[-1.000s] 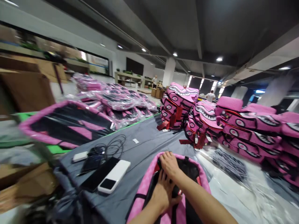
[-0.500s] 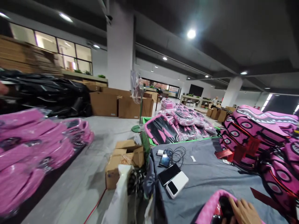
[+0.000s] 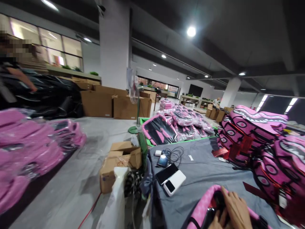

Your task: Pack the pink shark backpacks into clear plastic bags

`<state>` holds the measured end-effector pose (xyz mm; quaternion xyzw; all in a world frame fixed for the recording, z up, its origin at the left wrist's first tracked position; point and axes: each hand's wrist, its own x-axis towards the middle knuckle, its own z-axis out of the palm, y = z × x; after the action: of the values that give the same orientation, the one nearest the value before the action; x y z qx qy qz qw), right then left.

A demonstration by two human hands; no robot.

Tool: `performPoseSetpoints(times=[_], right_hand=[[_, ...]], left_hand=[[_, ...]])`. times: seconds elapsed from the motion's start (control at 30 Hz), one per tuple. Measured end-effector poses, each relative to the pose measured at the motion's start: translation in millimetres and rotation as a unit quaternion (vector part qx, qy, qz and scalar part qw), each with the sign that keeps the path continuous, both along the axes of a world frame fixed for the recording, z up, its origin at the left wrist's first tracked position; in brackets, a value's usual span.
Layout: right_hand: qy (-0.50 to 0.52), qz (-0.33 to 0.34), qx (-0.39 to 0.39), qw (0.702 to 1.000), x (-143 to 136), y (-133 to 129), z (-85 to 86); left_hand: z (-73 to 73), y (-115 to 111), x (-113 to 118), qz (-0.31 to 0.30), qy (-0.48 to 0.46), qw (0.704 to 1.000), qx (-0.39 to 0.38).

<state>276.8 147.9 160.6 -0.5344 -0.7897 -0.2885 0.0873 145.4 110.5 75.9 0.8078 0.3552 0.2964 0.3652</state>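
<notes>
At the bottom right, a pink backpack [image 3: 202, 206] with a dark inside lies on the grey cloth-covered table [image 3: 197, 171], partly cut off by the frame. My right hand [image 3: 237, 208] grips its upper rim, with the fingers bent over the edge toward the dark opening. Lower and to the left, my left hand [image 3: 217, 221] shows only a few curled fingers at the opening; the rest is out of frame. Something shiny with a bit of red shows inside the bag near these fingers.
A white power bank [image 3: 175, 183], a black phone [image 3: 166, 173] and cables [image 3: 176, 156] lie on the table. Pink backpacks with printed teeth [image 3: 257, 127] are piled right; wrapped ones [image 3: 188, 117] lie behind. A carton [image 3: 119, 159] stands left; a person's arm [image 3: 22, 78] reaches over black bags.
My view has turned slightly right, so the scene has shifted left. More of the pink backpack and both hands shows. The person at the far left has come further into view.
</notes>
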Motion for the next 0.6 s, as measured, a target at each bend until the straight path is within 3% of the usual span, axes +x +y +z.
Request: performPoseSetpoints(times=[0.1, 0.17, 0.27, 0.37, 0.47, 0.6], right_hand=[[0.007, -0.050, -0.069, 0.996, -25.7, -24.3, 31.7], [0.054, -0.089, -0.131, 0.986, -38.8, -29.5, 46.2], [0.076, -0.143, -0.156, 0.974, -44.1, -17.3, 49.2], [0.114, -0.189, -0.173, 0.960, -43.4, -1.0, 39.9], [0.168, -0.211, -0.180, 0.946, -47.6, 4.2, 35.2], [0.248, -0.150, -0.147, 0.946, -32.5, -9.5, 41.1]], left_hand=[[27.9, -20.9, -15.7, -0.088, 0.036, 0.992, 0.081], [44.5, -31.6, -23.0, -0.096, 0.084, 0.985, 0.120], [58.4, -37.8, -30.1, -0.069, 0.109, 0.981, 0.147], [56.4, -35.9, -30.8, -0.063, 0.134, 0.973, 0.175], [43.5, -29.5, -27.9, -0.044, 0.168, 0.961, 0.217], [24.1, -19.1, -23.1, -0.003, 0.220, 0.940, 0.262]])
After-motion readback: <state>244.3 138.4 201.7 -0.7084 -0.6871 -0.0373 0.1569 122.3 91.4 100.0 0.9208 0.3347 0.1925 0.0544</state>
